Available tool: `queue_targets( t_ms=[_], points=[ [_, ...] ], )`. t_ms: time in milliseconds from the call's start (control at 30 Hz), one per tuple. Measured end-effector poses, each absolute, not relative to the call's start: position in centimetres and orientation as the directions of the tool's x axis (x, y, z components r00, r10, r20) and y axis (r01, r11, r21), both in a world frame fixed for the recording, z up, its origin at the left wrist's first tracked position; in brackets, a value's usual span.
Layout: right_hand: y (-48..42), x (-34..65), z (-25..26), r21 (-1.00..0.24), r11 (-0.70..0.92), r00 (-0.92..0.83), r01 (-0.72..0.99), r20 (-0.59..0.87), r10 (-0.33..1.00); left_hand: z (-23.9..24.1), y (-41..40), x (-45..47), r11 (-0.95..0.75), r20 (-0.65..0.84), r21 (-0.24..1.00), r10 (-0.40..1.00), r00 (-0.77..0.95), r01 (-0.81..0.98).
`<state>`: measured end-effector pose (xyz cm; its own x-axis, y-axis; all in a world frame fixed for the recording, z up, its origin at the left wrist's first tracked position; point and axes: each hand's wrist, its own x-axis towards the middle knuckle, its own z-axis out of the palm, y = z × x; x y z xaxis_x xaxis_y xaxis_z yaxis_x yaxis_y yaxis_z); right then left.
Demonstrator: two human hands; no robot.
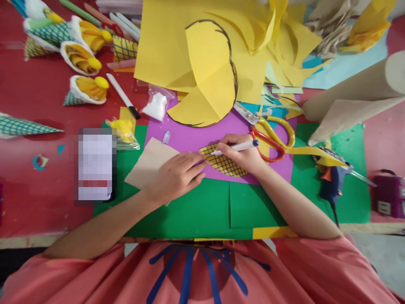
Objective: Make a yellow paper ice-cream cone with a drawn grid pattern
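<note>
My right hand [242, 154] grips a white marker with a blue end [243, 145], its tip on a yellow paper piece [226, 165] covered in a dark crosshatch. Flat on the left tip of that piece rests my left hand [177, 175], fingers stretched out. A beige paper sheet [148, 162] lies partly under the left hand. Beneath the yellow piece is a purple sheet [196, 137]. Scissors with red and yellow handles [268, 137] lie just beyond my right hand. A yellow paper shape with a black outline [211, 80] lies farther back.
Several finished paper cones [84, 59] sit at the back left. A black-capped marker [123, 95], bags of white [155, 105] and yellow filling [123, 131], and a phone [96, 164] lie left. On the right are a glue gun [332, 177] and a brown paper roll [351, 88].
</note>
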<state>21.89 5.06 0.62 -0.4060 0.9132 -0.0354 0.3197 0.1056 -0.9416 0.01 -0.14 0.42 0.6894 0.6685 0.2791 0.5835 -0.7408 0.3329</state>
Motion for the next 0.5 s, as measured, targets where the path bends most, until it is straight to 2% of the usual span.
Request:
queue_targets(
  t_ms=[200, 367, 500],
  points=[
    [5.03, 21.61, 0.7, -0.934, 0.125, -0.384, 0.336, -0.015, 0.923, 0.4, -0.1, 0.01, -0.741, 0.276, 0.334, 0.668, 0.691, 0.583],
    [5.17, 22.06, 0.65, -0.952, 0.071, -0.425, 0.299, -0.066, 0.903, 0.46, -0.11, -0.04, -0.744, 0.275, 0.324, 0.665, 0.695, 0.584],
    [5.38, 22.41, 1.34, -0.986, 0.017, -0.283, 0.168, -0.031, 0.959, 0.53, -0.1, -0.12, -0.746, 0.274, 0.308, 0.664, 0.696, 0.59]
  ],
)
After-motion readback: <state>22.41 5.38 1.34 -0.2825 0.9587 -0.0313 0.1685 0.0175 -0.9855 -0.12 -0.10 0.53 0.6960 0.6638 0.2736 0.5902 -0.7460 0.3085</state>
